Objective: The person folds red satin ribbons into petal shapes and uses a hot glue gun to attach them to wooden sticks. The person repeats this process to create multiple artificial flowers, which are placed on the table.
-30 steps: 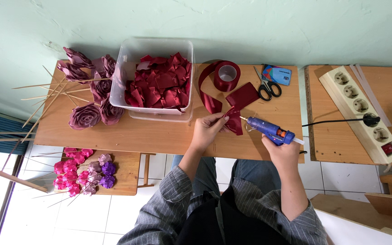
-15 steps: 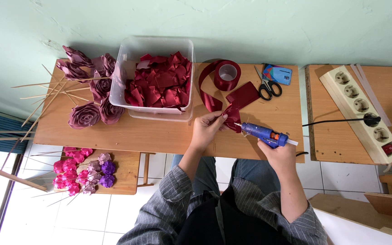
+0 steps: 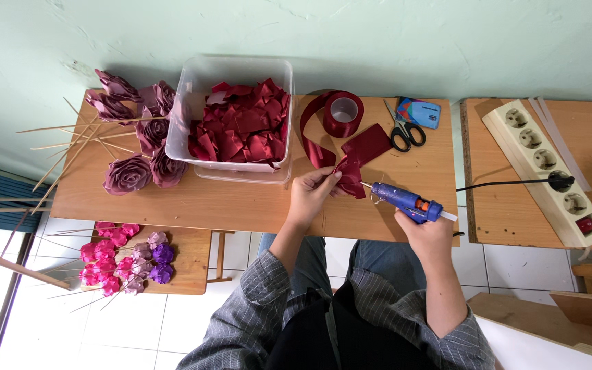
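A folded dark-red ribbon piece sits above the wooden table, pinched closed in the left hand. The right hand is wrapped around a blue glue gun, its nozzle just beside the ribbon. The ribbon roll and scissors lie behind.

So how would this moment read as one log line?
left hand: pinching folded red ribbon piece | right hand: gripping blue glue gun, nozzle at ribbon | clear tub: red pieces

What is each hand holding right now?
Left hand: closed, pinching a folded dark red ribbon piece.
Right hand: closed around a blue glue gun.
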